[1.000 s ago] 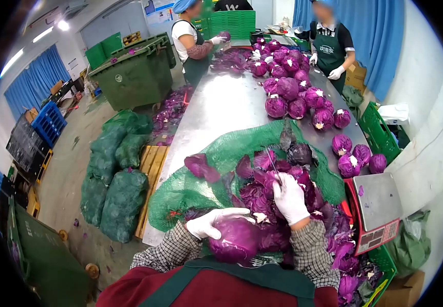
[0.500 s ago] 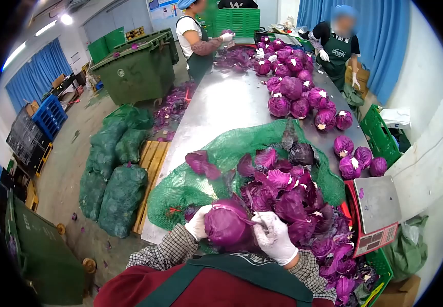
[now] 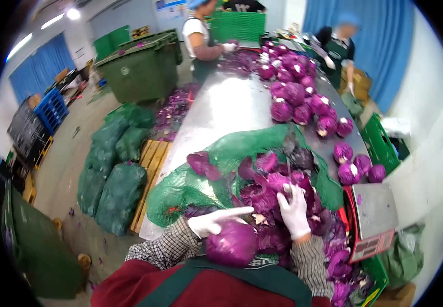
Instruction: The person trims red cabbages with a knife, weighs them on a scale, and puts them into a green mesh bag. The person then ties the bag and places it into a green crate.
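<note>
Here both hands (image 3: 216,221) steady a red cabbage (image 3: 231,244).

We are seeing a bench (image 3: 221,105) of bare metal, smooth and shining under the lights. Our left hand (image 3: 212,222) and right hand (image 3: 294,211) are wearing thin, smooth white gloves, rubbery-looking. The cabbage (image 3: 231,243) under the left hand is looking waxy and glossy. The green net sack (image 3: 242,146) is showing an open, coarse mesh. Our sleeves (image 3: 165,248) are checked woven cloth. The pallet (image 3: 150,169) is rough raw wood; the bin (image 3: 139,66) is matt plastic.
</note>
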`<state>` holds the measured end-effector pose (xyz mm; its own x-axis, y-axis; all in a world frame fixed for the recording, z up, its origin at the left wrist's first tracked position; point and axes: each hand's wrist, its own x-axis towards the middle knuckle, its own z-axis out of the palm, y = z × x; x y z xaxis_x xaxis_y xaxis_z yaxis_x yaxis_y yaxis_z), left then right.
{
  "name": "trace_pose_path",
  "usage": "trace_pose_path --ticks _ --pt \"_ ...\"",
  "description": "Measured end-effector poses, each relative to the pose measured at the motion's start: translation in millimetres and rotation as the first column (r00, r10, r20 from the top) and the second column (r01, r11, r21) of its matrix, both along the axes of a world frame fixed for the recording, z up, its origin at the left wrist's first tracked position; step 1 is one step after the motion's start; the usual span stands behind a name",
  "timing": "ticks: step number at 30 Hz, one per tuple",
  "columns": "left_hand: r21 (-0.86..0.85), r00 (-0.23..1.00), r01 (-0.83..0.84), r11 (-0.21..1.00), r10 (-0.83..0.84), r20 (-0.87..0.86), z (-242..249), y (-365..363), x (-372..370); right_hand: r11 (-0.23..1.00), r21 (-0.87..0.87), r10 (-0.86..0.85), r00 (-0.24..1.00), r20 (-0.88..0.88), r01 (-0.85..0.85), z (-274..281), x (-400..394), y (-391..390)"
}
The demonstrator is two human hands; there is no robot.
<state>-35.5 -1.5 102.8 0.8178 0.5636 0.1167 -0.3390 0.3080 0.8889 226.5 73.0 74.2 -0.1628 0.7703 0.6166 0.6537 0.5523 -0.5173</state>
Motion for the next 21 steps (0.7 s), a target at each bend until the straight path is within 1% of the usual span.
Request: trace_pose_path --ticks 1,2,3,4,5,6,7,8,9,10,11,12,14,15,16,18,19,20,21 --pt "-0.119 0.995 -0.088 0.989 0.092 0.029 -2 -8 6 0.987 0.106 0.115 0.991 0.067 -0.122 9 1 -9" --pt "-0.232 0.978 -0.185 0.955 0.202 0.053 -2 -14 13 0.938 -0.171 0.251 0.931 -0.264 -0.301 44 -9 -37" --pt "-0.391 0.984 -0.098 0.915 0.147 0.098 -11 -16 12 0.859 -0.239 0.382 0.878 -0.290 -0.452 63 -13 -53" --pt "-0.463 0.987 -0.142 0.875 0.163 0.007 -13 -18 13 0.679 -0.471 0.404 0.823 -0.400 -0.562 72 -15 -69" --pt "-0.380 0.985 -0.159 0.911 0.170 -0.004 -26 -14 12 0.726 -0.321 0.579 0.793 -0.192 -0.608 71 -18 -73" --pt "-0.299 0.985 -0.172 0.939 0.174 -0.019 -37 -8 11 0.769 -0.266 0.589 0.806 -0.061 -0.581 78 -25 -80" --pt "-0.146 0.971 -0.219 0.965 0.201 -0.129 -37 -3 11 0.798 -0.253 0.567 0.824 0.005 -0.547 89 -25 -88" --pt "0.002 0.941 -0.241 0.971 0.234 -0.243 -34 3 10 0.823 -0.201 0.536 0.843 -0.035 -0.532 114 -31 -92" --pt "0.129 0.888 -0.232 0.964 0.264 -0.377 -29 6 11 0.790 -0.264 0.559 0.827 -0.061 -0.554 112 -29 -89" --pt "0.040 0.908 -0.211 0.977 0.211 -0.363 -22 5 13 0.761 -0.326 0.568 0.819 -0.085 -0.562 112 -25 -87" --pt "0.065 0.911 -0.190 0.980 0.201 -0.361 -27 10 13 0.781 -0.307 0.573 0.819 0.009 -0.543 112 -21 -86" --pt "0.091 0.912 -0.167 0.982 0.188 -0.363 -33 13 15 0.790 -0.292 0.564 0.826 0.000 -0.539 113 -19 -85" --pt "0.164 0.936 -0.149 0.975 0.193 -0.295 -33 14 19 0.850 -0.243 0.481 0.877 -0.009 -0.468 103 -15 -68" --pt "0.176 0.946 -0.126 0.976 0.172 -0.276 -18 13 21 0.890 -0.184 0.430 0.903 0.031 -0.417 102 -18 -58" --pt "0.182 0.956 -0.121 0.976 0.164 -0.244 -12 14 26 0.919 -0.167 0.370 0.927 0.063 -0.356 99 -23 -48" --pt "0.254 0.962 -0.167 0.953 0.214 -0.167 9 11 31 0.962 -0.133 0.256 0.959 0.120 -0.240 82 -32 -26" --pt "0.226 0.952 -0.214 0.950 0.255 -0.169 8 12 35 0.962 -0.121 0.257 0.962 0.092 -0.245 84 -42 -21" --pt "0.265 0.945 -0.281 0.922 0.314 -0.091 6 11 38 0.976 -0.040 0.218 0.963 0.161 -0.214 73 -47 -11" --pt "0.132 0.950 -0.270 0.954 0.287 -0.126 1 6 34 0.975 -0.084 0.216 0.961 0.172 -0.204 60 -53 1"
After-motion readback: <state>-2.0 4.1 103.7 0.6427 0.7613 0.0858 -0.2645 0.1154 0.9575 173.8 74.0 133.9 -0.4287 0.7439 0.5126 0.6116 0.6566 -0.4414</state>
